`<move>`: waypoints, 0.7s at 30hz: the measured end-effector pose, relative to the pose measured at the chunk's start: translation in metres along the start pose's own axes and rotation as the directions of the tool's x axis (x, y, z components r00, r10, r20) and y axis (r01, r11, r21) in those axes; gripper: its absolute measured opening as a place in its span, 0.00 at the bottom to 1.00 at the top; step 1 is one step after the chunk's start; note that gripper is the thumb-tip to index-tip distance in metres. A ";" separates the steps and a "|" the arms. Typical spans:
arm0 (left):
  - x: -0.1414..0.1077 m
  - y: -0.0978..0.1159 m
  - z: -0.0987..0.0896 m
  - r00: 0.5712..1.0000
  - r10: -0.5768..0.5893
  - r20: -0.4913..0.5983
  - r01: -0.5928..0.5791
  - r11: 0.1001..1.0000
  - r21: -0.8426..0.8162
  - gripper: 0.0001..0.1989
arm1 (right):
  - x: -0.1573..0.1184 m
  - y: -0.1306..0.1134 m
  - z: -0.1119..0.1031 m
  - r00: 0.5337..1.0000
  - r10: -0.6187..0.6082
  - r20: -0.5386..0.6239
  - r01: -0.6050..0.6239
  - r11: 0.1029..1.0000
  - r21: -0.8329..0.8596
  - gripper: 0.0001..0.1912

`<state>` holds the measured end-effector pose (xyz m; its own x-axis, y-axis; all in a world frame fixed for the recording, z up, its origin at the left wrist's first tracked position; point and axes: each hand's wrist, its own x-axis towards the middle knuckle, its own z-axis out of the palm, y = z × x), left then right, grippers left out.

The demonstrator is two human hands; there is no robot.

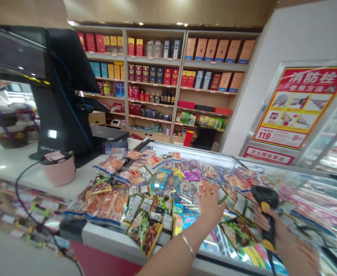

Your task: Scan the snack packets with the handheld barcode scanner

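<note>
In the head view, my right hand (280, 234) is wrapped round the grip of a black and yellow barcode scanner (265, 195), its cable running down. My left hand (210, 203), a bangle on its wrist, reaches over the middle of the pile with its fingers stretched out. Its fingertips are at small snack packets, and what lies under them is partly hidden. Left of it are green and brown snack packets (145, 230), blue packets (162, 180) and clear packets of orange-red food (109, 205). Another green packet (237, 232) lies between my hands.
The packets lie on a glass-topped display case (185, 149). A black checkout terminal (61, 99) and a pink container (57, 168) stand on the left counter. Behind are shelves of boxes (154, 74). A red and yellow fire-hydrant notice (301, 103) hangs at the right.
</note>
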<state>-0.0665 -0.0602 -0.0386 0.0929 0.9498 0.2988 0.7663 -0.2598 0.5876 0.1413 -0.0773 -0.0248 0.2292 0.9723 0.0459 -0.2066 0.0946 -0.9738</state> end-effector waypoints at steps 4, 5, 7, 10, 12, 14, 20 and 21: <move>0.000 0.003 0.003 0.999 0.012 0.030 -0.011 1.000 -0.011 0.35 | 0.018 0.005 -0.008 0.976 0.183 0.116 -0.197 0.972 0.131 0.16; 0.000 0.003 0.003 0.999 0.017 0.033 -0.017 1.000 -0.012 0.35 | 0.020 0.006 -0.009 0.976 0.189 0.106 -0.204 0.967 0.154 0.16; -0.001 0.003 0.001 0.999 0.027 0.038 -0.027 1.000 -0.006 0.35 | 0.021 0.008 -0.011 0.975 0.203 0.094 -0.217 0.958 0.187 0.15; -0.002 0.003 -0.002 0.999 0.025 0.045 -0.026 1.000 0.014 0.34 | 0.021 0.007 -0.010 0.973 0.216 0.083 -0.229 0.951 0.206 0.15; -0.002 0.002 -0.003 0.999 0.031 0.045 -0.032 0.999 0.019 0.34 | 0.020 0.003 -0.007 0.975 0.206 0.080 -0.219 0.952 0.213 0.15; -0.003 0.000 -0.002 0.998 0.043 0.038 -0.044 0.999 0.018 0.34 | 0.017 -0.003 -0.003 0.975 0.205 0.083 -0.218 0.953 0.212 0.15; -0.003 0.004 -0.010 0.993 0.074 -0.088 -0.074 0.997 0.008 0.32 | -0.002 -0.036 0.013 0.966 0.258 0.031 -0.259 0.942 0.214 0.16; -0.001 0.007 -0.018 0.991 0.060 -0.116 -0.061 0.998 -0.006 0.31 | -0.006 -0.042 0.017 0.971 0.239 0.028 -0.239 0.945 0.221 0.16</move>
<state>-0.0728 -0.0659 -0.0216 0.0642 0.9057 0.4189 0.7556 -0.3184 0.5725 0.1328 -0.0835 0.0200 0.1462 0.9724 -0.1820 -0.4608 -0.0959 -0.8823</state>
